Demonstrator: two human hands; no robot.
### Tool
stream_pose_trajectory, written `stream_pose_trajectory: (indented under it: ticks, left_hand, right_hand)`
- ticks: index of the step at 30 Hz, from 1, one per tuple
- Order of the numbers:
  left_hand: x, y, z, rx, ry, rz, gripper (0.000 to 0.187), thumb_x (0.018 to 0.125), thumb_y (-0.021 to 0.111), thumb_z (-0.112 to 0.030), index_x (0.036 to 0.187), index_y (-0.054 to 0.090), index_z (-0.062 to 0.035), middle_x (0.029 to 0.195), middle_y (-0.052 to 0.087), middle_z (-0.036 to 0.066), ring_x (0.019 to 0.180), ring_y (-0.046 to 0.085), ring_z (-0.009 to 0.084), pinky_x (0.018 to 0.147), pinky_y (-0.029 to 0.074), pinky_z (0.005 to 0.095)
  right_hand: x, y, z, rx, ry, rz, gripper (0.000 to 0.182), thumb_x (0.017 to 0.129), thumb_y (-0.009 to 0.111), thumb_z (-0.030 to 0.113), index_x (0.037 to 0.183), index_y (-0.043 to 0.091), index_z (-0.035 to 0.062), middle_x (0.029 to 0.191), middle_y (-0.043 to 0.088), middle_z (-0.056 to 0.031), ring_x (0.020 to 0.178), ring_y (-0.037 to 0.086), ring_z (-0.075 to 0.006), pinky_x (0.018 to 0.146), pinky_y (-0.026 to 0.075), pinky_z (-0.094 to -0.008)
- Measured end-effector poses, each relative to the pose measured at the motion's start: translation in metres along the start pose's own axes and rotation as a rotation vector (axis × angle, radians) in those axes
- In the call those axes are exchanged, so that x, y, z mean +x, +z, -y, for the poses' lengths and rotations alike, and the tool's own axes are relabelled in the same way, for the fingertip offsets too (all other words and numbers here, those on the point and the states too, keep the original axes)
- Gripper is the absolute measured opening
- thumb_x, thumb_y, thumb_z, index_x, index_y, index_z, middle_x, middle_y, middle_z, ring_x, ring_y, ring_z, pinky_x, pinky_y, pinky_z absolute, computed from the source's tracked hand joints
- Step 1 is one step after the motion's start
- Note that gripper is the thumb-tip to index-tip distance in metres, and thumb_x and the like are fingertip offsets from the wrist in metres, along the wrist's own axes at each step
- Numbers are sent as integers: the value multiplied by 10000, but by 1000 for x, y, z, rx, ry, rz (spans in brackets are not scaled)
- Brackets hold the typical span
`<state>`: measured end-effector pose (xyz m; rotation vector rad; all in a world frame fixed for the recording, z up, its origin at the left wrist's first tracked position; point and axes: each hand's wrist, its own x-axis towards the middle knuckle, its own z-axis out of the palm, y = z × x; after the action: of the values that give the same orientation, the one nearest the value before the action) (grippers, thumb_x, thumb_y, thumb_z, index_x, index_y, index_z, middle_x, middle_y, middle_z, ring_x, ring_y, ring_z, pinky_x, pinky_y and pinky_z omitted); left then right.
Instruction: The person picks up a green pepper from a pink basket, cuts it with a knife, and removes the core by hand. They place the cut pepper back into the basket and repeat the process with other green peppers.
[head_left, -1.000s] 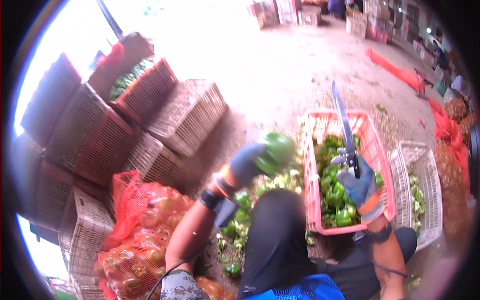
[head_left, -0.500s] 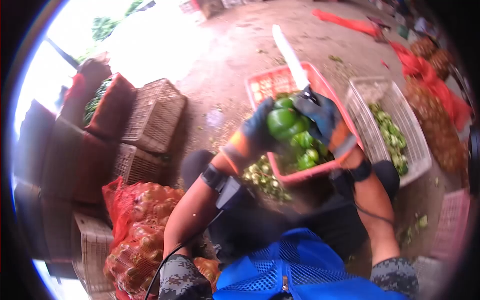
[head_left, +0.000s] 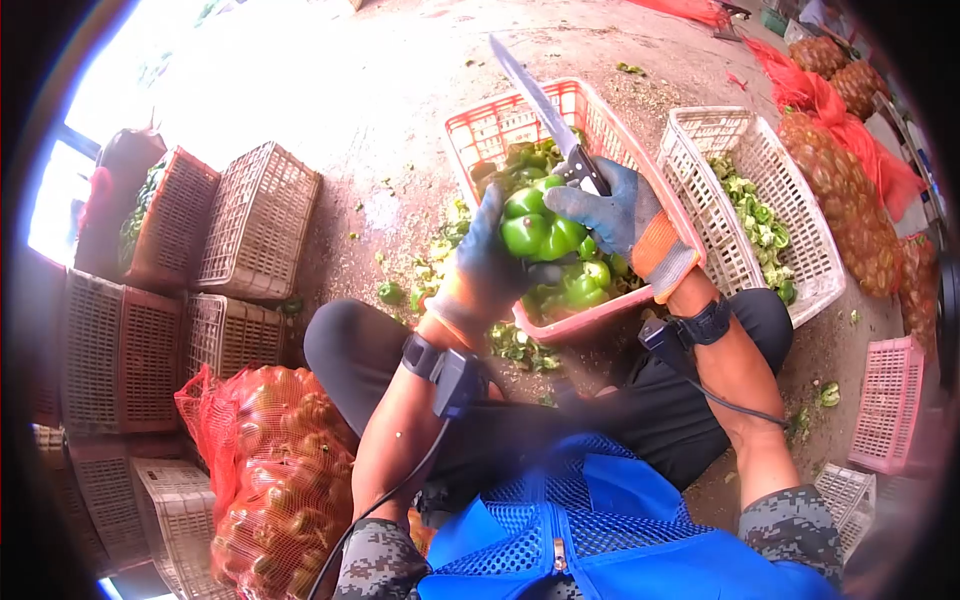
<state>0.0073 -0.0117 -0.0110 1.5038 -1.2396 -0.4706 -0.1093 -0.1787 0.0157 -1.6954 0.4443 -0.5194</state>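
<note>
Between my gloved hands, above a red basket (head_left: 665,190), is a green pepper (head_left: 540,225). My left hand (head_left: 485,265) wraps round the pepper's left side and underside. My right hand (head_left: 620,215) grips the black handle of a knife (head_left: 545,105), whose long blade points up and to the left, away from me; its thumb reaches toward the pepper's upper right. More green peppers (head_left: 582,285) and green trimmings lie in the basket below. Both hands wear grey-blue gloves with orange cuffs.
A white crate (head_left: 820,225) with green scraps stands to the right. Stacked crates (head_left: 260,220) and a red mesh sack of peppers (head_left: 285,470) are at the left. Filled mesh sacks (head_left: 840,190) line the far right, above a pink crate (head_left: 888,400). Scraps litter the floor.
The view has shifted, and the basket sits farther up and left in it. The knife blade now leans more to the left. Both hands remain at the pepper and knife.
</note>
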Motion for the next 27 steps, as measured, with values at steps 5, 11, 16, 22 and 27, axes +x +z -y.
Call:
stream_pose_trajectory:
  ticks: [5, 11, 16, 22, 27]
  left_hand:
    - [-4, 3, -4, -1355, -617, 29, 587, 1054, 390, -564, 1354, 548, -84, 1238, 666, 109, 1041, 684, 241, 815, 580, 347]
    - [-11, 4, 15, -1350, -454, -104, 516, 1007, 542, -502, 1354, 561, -120, 1284, 652, 99, 1116, 655, 260, 811, 575, 380]
    - [-7, -8, 9, -1424, -393, -269, 455, 1007, 584, -421, 1355, 564, -129, 1339, 620, 102, 1188, 617, 281, 888, 547, 413]
    - [18, 24, -1, -1329, -162, -269, 436, 1076, 467, -320, 1439, 492, -79, 1449, 537, 136, 1356, 505, 334, 1138, 397, 535]
    - [34, 48, -12, -1284, -176, -191, 457, 1080, 452, -358, 1417, 507, -54, 1420, 562, 137, 1337, 518, 316, 1158, 366, 554]
  right_hand:
    - [4, 0, 2, -12, 70, 172, 411, 870, 789, 354, 1124, 701, 44, 898, 677, 11, 777, 605, -72, 694, 497, -234]
    - [5, 9, -7, -292, -208, -186, 353, 979, 674, 355, 1058, 692, 12, 730, 612, -27, 668, 496, -75, 602, 437, -289]
    - [-32, 12, 16, -452, -330, -168, 282, 945, 704, 278, 1045, 662, 18, 859, 687, -167, 761, 670, -328, 687, 527, -396]
    - [-60, 2, 2, -640, -449, -223, 255, 919, 715, 203, 1108, 629, 54, 941, 684, -169, 822, 688, -377, 675, 545, -450]
    - [-70, -20, -9, -805, -416, -355, 258, 947, 678, 267, 1113, 606, 83, 911, 667, -156, 760, 675, -371, 604, 522, -470]
